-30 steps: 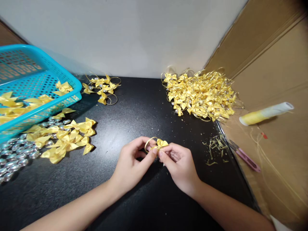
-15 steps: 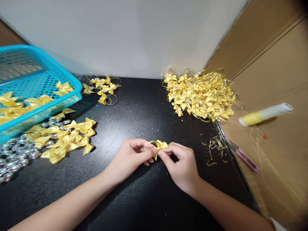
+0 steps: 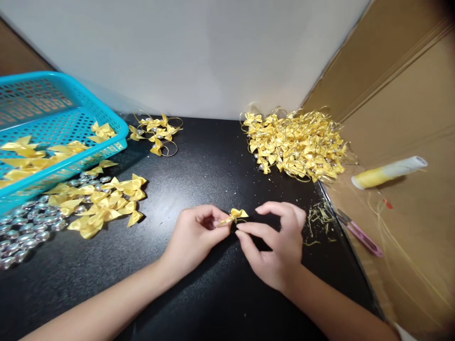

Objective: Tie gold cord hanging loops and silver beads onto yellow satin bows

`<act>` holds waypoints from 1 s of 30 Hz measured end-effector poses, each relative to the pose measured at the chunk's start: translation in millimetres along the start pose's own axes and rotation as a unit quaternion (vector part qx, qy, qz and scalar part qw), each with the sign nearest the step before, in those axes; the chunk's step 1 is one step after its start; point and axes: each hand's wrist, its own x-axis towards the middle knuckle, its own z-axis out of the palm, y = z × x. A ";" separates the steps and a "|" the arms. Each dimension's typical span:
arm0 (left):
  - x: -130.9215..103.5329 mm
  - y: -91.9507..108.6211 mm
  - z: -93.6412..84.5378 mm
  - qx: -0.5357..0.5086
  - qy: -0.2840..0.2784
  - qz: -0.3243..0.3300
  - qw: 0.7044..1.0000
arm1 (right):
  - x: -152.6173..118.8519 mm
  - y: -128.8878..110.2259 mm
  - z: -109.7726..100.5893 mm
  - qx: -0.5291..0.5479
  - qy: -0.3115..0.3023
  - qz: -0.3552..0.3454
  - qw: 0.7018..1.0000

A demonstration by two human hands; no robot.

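Observation:
Between the thumb and fingers of my left hand (image 3: 199,229) is a yellow satin bow (image 3: 239,213) with a thin gold cord loop, held just above the black table. My right hand (image 3: 279,237) is right beside the bow. Its thumb and index fingertips come together at the bow's lower right, while its other fingers are raised and spread. Whatever those two fingertips pinch is too small to make out. Part of the bow and loop is hidden behind my left fingers.
A blue basket (image 3: 106,113) with yellow bows stands at left. Before it lie loose bows (image 3: 103,208) and silver beads (image 3: 28,227). Finished looped bows form a small group (image 3: 156,132) and a large pile (image 3: 298,144). Pink thread snips (image 3: 366,239), cord scraps (image 3: 320,215) and a tube (image 3: 389,171) are at right.
My right hand's fingers have left the bow's right wing and spread, with thumb and index now lower. The bow has turned in my left hand, and its loop lies flatter.

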 end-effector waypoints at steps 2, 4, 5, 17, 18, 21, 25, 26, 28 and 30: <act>-2.5 -1.7 0.1 0.060 0.011 0.078 0.995 | -3.0 -1.7 2.0 0.004 -0.029 0.012 1.000; -4.1 -2.8 -0.1 0.118 0.021 0.153 0.981 | -5.2 -1.6 5.0 0.014 -0.045 0.033 0.998; -4.5 -3.2 -0.2 0.139 0.025 0.183 0.973 | -5.8 -1.1 6.3 0.021 -0.051 0.038 0.998; -3.7 -1.8 3.1 0.102 -0.016 0.074 0.992 | -9.3 5.1 13.6 0.004 -0.035 -0.038 0.999; -3.0 -1.5 3.2 0.084 -0.025 0.050 0.995 | -9.3 4.5 13.6 0.006 -0.028 -0.036 0.999; -0.5 -0.7 3.1 0.036 -0.050 -0.007 0.998 | -7.6 2.3 10.3 0.011 0.004 -0.039 0.999; 2.6 -0.1 2.0 -0.001 -0.058 -0.049 0.997 | -4.5 4.2 1.9 0.048 -0.016 -0.024 0.998; 3.2 0.1 1.8 -0.007 -0.058 -0.055 0.997 | -4.1 5.9 0.4 0.064 -0.027 -0.014 0.997; 4.1 0.7 1.2 -0.015 -0.054 -0.062 0.996 | -4.1 10.3 -0.9 0.093 -0.029 0.007 0.995; 4.6 1.6 0.6 -0.019 -0.048 -0.067 0.996 | -4.7 14.4 -0.4 0.113 -0.022 0.022 0.993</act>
